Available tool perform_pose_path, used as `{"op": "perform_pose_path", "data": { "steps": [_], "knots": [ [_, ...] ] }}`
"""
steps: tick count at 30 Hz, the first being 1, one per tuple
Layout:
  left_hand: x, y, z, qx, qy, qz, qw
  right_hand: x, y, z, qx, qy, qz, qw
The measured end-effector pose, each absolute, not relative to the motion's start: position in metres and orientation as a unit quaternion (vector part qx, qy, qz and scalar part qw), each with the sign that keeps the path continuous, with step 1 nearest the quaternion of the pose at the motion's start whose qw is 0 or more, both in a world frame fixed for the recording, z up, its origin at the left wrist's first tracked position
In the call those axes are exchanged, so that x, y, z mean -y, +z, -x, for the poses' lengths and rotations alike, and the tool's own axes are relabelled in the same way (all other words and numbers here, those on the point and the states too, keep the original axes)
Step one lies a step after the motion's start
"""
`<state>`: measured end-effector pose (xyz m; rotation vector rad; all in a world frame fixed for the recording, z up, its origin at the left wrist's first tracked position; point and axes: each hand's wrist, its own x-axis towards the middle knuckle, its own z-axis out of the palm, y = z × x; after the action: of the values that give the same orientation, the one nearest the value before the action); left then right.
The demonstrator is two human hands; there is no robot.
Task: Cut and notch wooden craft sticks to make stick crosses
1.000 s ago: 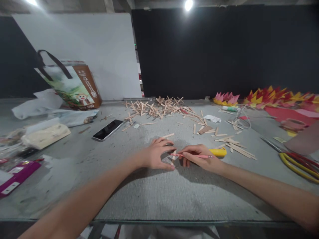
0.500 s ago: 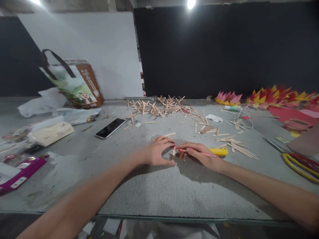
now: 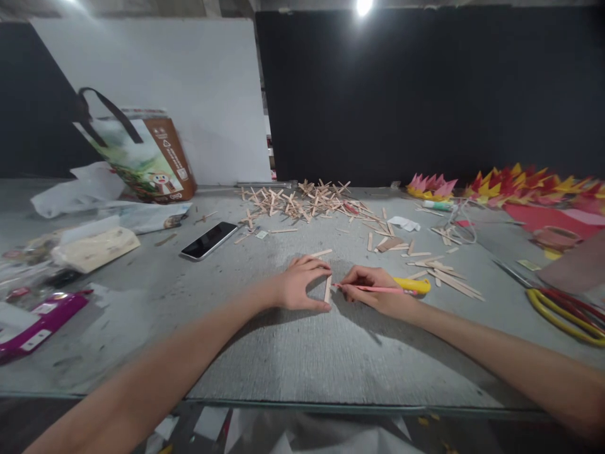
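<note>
Near the middle of the table, my left hand [image 3: 302, 287] pins a short wooden craft stick [image 3: 328, 289] on the tabletop, thumb at its near end and fingers at its far end. In my right hand [image 3: 375, 291] is a slim pink pencil [image 3: 378, 289], pinched between thumb and fingers. Its tip points left, a little to the right of the stick; whether it touches anything I cannot tell. Another light wooden stick [image 3: 322, 253] lies just beyond my left fingers. A yellow object [image 3: 413, 285], partly hidden, rests behind my right hand.
A heap of wooden sticks [image 3: 302, 202] lies at the back, with more loose sticks [image 3: 456, 284] to the right. Left are a phone [image 3: 209, 241], a carrier bag [image 3: 151, 161] and a purple packet [image 3: 45, 325]. Scissors [image 3: 562, 312] and folded paper pieces [image 3: 534, 183] occupy the right.
My right hand has drawn slightly back from the stick, and the pencil tip has moved off its far end to beside it, lower down. My left hand keeps its place on the stick.
</note>
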<state>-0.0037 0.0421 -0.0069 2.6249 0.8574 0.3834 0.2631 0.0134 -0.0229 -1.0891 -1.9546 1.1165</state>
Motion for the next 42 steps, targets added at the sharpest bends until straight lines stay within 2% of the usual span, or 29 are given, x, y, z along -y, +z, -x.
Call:
{"op": "perform_pose_path", "data": {
  "steps": [4, 42],
  "knots": [
    [-0.0421, -0.0075, 0.0035, -0.305, 0.136, -0.927, 0.172, -0.0117, -0.0200, -0.2592, 0.739, 0.449, 0.410, 0.290],
    [-0.0428, -0.0062, 0.0035, -0.305, 0.125, -0.928, 0.173, -0.0174, -0.0217, -0.2587, 0.739, 0.471, 0.395, 0.276]
  ]
}}
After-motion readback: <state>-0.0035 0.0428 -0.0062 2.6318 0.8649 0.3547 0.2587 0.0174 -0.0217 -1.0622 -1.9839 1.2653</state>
